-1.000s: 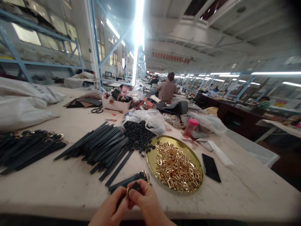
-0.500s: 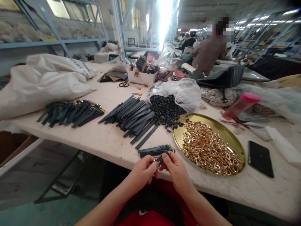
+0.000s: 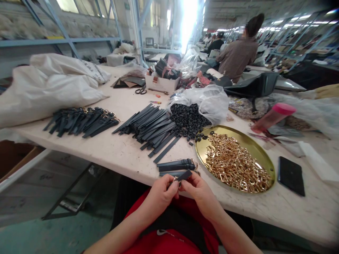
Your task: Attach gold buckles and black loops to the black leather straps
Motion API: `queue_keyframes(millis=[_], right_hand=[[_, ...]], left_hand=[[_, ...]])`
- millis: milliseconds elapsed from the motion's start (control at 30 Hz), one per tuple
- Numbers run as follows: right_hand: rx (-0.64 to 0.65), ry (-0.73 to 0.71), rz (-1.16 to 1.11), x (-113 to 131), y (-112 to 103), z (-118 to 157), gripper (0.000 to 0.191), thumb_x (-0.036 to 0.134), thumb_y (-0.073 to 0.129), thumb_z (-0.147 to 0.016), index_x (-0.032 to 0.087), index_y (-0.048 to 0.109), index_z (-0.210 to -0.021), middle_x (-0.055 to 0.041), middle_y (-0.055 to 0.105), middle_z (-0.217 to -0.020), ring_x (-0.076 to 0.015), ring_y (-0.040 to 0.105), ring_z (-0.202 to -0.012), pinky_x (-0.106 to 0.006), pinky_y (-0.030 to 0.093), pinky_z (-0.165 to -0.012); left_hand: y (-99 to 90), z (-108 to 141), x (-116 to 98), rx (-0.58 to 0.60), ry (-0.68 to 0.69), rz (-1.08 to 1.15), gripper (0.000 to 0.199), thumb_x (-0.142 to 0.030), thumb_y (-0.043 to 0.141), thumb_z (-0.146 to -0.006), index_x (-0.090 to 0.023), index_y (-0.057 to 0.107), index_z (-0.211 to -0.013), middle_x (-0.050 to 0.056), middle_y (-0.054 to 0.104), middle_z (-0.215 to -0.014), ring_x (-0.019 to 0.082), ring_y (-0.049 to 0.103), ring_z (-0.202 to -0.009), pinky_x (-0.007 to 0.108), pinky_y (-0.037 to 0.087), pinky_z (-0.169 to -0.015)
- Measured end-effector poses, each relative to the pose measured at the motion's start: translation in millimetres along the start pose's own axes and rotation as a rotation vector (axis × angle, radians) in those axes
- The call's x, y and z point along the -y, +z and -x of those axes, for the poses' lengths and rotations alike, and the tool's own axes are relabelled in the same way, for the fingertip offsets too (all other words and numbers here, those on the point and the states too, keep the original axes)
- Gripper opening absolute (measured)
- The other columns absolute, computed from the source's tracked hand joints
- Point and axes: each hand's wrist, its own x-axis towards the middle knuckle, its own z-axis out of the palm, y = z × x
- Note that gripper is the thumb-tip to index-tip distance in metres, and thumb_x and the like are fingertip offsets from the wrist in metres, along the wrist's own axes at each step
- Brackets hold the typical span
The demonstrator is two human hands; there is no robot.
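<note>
Between my hands, at the table's near edge, is a dark strap (image 3: 184, 175) with a bit of gold metal showing at its left. My left hand (image 3: 166, 189) pinches the strap's metal end, which the fingers partly cover. Closed on the strap from the other side is my right hand (image 3: 195, 186). Just beyond them lies a small stack of buckled straps (image 3: 176, 165). Farther off is a fan of plain dark straps (image 3: 150, 125), with a heap of small black loops (image 3: 188, 120) beside it. Gold buckles (image 3: 235, 164) fill much of a gold oval tray (image 3: 258, 146) to the right.
A pile of straps with buckles (image 3: 82, 121) lies left, before a large white sack (image 3: 53, 88). Scissors (image 3: 141, 91) and a white box (image 3: 161, 84) are at the back. A phone (image 3: 291, 175) and a pink-lidded bottle (image 3: 272, 118) stand right. A person (image 3: 237, 56) is beyond.
The strap between my hands has turned, and its dark end now points up to the right. My right fingers have shifted along it. The view has tilted slightly.
</note>
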Motion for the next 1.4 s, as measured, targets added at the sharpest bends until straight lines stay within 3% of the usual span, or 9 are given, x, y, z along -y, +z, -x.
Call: queue_keyframes(millis=[333,533,667,800,867,967,1067,1267,1400], right_hand=[[-0.161,-0.335,0.559,-10.7,-3.4,5.5,0.003,0.019,0.054,-0.072,0.019,0.051,-0.071,0.0004,0.054,-0.072,-0.0134,0.05,-0.068,-0.025,0.04,-0.064],[0.096,0.029,0.15,1.8,-6.1,-2.2,0.014,0.03,0.057,-0.074,0.017,0.051,-0.076,0.002,0.055,-0.069,-0.0121,0.05,-0.064,-0.024,0.04,-0.061],[0.152,-0.015,0.082,8.5,-9.5,-12.3,0.02,0.035,0.06,-0.074,0.017,0.053,-0.079,0.0012,0.059,-0.076,-0.0124,0.052,-0.071,-0.025,0.041,-0.068],[0.297,-0.027,0.315,18.9,-36.6,-39.5,0.024,0.039,0.05,-0.08,0.017,0.057,-0.083,-0.0003,0.059,-0.074,-0.0125,0.052,-0.067,-0.024,0.042,-0.063],[0.191,-0.092,0.566,25.7,-55.5,-65.0,0.026,0.039,0.045,-0.083,0.016,0.057,-0.086,-0.0012,0.058,-0.072,-0.0132,0.053,-0.066,-0.024,0.042,-0.061],[-0.181,-0.273,1.139,32.5,-76.5,-109.8,0.019,0.029,0.045,-0.083,0.016,0.058,-0.089,-0.0061,0.06,-0.083,-0.0174,0.055,-0.077,-0.028,0.041,-0.069],[-0.26,-0.299,1.32,33.7,-82.5,-141.4,0.012,0.015,0.049,-0.077,0.012,0.06,-0.08,-0.0124,0.059,-0.085,-0.0237,0.056,-0.083,-0.035,0.039,-0.075],[-0.076,-0.368,1.189,30.1,-63.6,-122.8,0.017,0.018,0.041,-0.084,0.018,0.058,-0.088,-0.0052,0.061,-0.084,-0.016,0.057,-0.08,-0.027,0.042,-0.073],[0.12,-0.197,0.64,27.4,-39.5,-87.2,0.023,0.033,0.039,-0.086,0.018,0.054,-0.095,0.0018,0.056,-0.064,-0.0102,0.05,-0.054,-0.022,0.039,-0.052]], left_hand=[[1.4,8.2,-1.6,-0.06,0.067,-0.079,0.023,-0.033,0.039,-0.084,-0.017,0.047,-0.07,-0.003,0.052,-0.059,0.011,0.047,-0.056,0.022,0.035,-0.055],[-11.1,3.0,-12.7,0.076,0.015,-0.133,0.024,-0.038,0.05,-0.078,-0.017,0.046,-0.068,-0.005,0.051,-0.055,0.01,0.045,-0.053,0.021,0.033,-0.052],[-17.3,-18.4,-10.4,0.077,-0.033,-0.106,0.028,-0.043,0.052,-0.075,-0.018,0.043,-0.068,-0.007,0.048,-0.048,0.009,0.041,-0.044,0.021,0.031,-0.046],[-18.9,-38.6,-7.0,0.12,-0.02,0.04,0.032,-0.036,0.054,-0.073,-0.018,0.044,-0.098,-0.007,0.053,-0.06,0.009,0.044,-0.044,0.02,0.033,-0.044],[-19.0,-45.3,-8.9,0.133,0.016,-0.037,0.027,-0.035,0.05,-0.076,-0.018,0.049,-0.098,-0.006,0.053,-0.061,0.01,0.045,-0.048,0.021,0.034,-0.048],[-18.1,-53.4,-13.5,0.062,-0.004,-0.123,0.022,-0.037,0.044,-0.079,-0.018,0.053,-0.087,-0.005,0.053,-0.056,0.01,0.043,-0.047,0.021,0.033,-0.049],[-19.1,-59.0,-15.9,0.014,-0.021,-0.087,0.021,-0.037,0.043,-0.078,-0.018,0.05,-0.081,-0.007,0.05,-0.05,0.009,0.038,-0.041,0.021,0.032,-0.047],[-33.5,-62.2,-16.3,-0.097,-0.073,0.031,0.025,-0.043,0.043,-0.076,-0.018,0.045,-0.071,-0.007,0.045,-0.046,0.007,0.033,-0.036,0.019,0.026,-0.039],[-32.4,-63.2,-11.0,-0.09,-0.106,0.174,0.029,-0.047,0.043,-0.076,-0.019,0.042,-0.071,-0.007,0.045,-0.047,0.006,0.03,-0.034,0.018,0.022,-0.036]])
